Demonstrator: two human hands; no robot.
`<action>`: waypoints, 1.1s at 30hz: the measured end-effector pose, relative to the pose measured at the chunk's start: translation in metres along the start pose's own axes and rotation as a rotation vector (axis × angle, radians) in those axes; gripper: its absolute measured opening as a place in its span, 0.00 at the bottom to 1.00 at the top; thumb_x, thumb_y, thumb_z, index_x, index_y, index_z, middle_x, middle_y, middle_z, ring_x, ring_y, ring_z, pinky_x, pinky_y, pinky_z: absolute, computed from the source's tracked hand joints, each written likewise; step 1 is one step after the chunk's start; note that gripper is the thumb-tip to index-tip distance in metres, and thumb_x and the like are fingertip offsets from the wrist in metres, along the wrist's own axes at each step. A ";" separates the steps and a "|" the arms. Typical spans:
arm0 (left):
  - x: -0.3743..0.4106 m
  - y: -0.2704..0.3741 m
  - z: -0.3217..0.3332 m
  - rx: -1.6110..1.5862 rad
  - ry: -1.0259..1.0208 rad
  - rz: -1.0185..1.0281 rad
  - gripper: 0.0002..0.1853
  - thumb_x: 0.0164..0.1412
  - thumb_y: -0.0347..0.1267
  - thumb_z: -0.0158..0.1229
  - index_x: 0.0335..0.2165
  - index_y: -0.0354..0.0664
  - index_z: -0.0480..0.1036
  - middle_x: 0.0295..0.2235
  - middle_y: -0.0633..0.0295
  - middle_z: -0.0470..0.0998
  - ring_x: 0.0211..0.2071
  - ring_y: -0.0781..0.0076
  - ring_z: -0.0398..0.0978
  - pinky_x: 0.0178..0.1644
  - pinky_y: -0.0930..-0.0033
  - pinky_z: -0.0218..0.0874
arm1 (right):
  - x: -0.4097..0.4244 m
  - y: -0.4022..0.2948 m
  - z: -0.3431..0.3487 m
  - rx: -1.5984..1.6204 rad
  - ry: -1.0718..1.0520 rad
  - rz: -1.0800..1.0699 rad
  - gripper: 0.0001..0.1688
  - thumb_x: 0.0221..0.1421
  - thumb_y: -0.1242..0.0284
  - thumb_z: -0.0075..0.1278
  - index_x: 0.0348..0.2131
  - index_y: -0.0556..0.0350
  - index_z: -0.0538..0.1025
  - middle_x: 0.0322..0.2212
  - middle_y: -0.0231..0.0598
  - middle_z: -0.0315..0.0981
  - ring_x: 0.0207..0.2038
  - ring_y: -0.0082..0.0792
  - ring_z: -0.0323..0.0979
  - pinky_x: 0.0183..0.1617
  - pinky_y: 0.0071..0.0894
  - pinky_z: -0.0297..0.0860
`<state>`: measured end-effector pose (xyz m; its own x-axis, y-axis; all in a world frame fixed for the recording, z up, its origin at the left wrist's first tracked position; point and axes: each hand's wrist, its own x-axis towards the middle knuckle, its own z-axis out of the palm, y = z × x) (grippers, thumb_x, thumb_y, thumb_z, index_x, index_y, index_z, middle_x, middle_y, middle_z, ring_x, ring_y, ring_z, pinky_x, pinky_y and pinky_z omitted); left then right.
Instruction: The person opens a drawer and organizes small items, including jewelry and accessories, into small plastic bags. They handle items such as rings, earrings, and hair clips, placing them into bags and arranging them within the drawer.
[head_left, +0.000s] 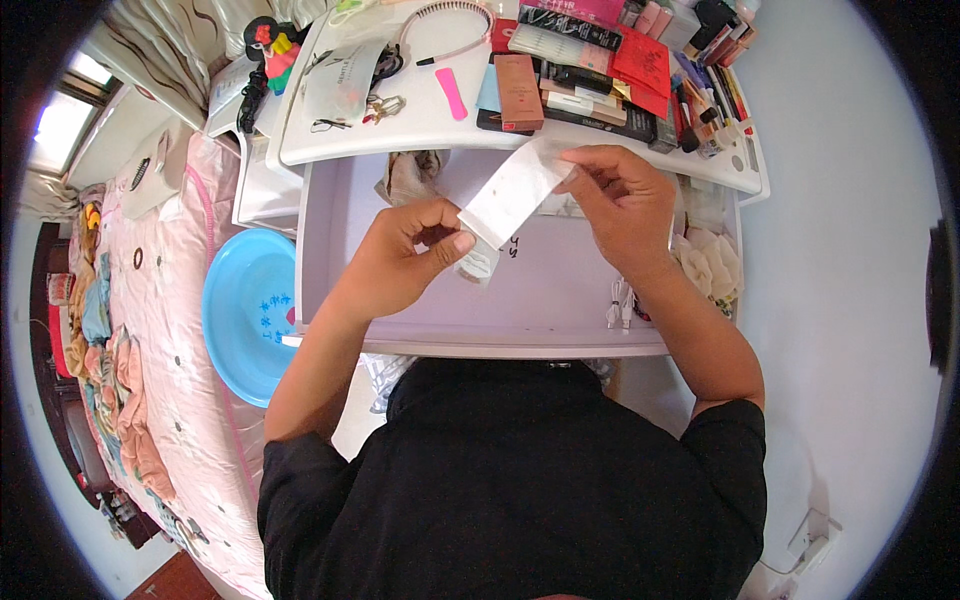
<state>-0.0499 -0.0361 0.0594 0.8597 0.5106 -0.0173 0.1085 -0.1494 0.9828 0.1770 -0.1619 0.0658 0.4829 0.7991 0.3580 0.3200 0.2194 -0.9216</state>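
Observation:
Between my two hands stretches a white paper-like strip (517, 191), tilted up toward the right, above an open drawer (570, 292). The thumb and fingers of my left hand (409, 251) pinch its lower end. At that end hangs a small clear plastic piece (478, 264) with faint print. My right hand (622, 199) grips the upper end between thumb and fingertips. Crumpled beige cloth (411, 176) lies at the drawer's back left. A white USB cable (619, 304) rests near its front right, and cream ruffled fabric (706, 262) sits along the right side, partly behind my right forearm.
Behind the drawer, the white tabletop (420, 135) carries a headband (448, 10), a pink strip-shaped item (451, 94), a brown box (519, 94), red envelopes (643, 64) and makeup brushes (686, 124). A blue basin (232, 322) and a bed (187, 375) are left; a wall (840, 262) bounds the right.

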 end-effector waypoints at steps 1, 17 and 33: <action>-0.001 0.002 -0.002 0.062 -0.028 -0.001 0.07 0.64 0.28 0.61 0.34 0.33 0.76 0.28 0.66 0.76 0.29 0.82 0.70 0.34 0.74 0.63 | 0.001 -0.003 -0.003 -0.058 0.012 -0.018 0.10 0.56 0.80 0.59 0.40 0.58 0.81 0.30 0.35 0.82 0.32 0.18 0.78 0.33 0.18 0.72; -0.003 0.002 0.004 0.103 -0.068 -0.078 0.10 0.61 0.32 0.65 0.30 0.35 0.75 0.26 0.65 0.75 0.28 0.80 0.68 0.35 0.71 0.63 | 0.006 -0.010 -0.005 0.061 0.084 0.047 0.06 0.56 0.80 0.60 0.36 0.63 0.80 0.28 0.37 0.80 0.29 0.18 0.76 0.32 0.18 0.73; 0.001 0.000 0.012 -0.048 -0.218 0.057 0.16 0.60 0.37 0.67 0.37 0.35 0.75 0.29 0.65 0.75 0.32 0.79 0.71 0.40 0.70 0.65 | -0.003 -0.032 0.011 0.114 0.011 0.072 0.11 0.56 0.79 0.61 0.40 0.62 0.77 0.27 0.36 0.79 0.27 0.18 0.76 0.29 0.17 0.72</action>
<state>-0.0433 -0.0455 0.0577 0.9517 0.3071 0.0041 0.0374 -0.1291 0.9909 0.1561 -0.1650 0.0921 0.5103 0.8090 0.2916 0.1898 0.2248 -0.9557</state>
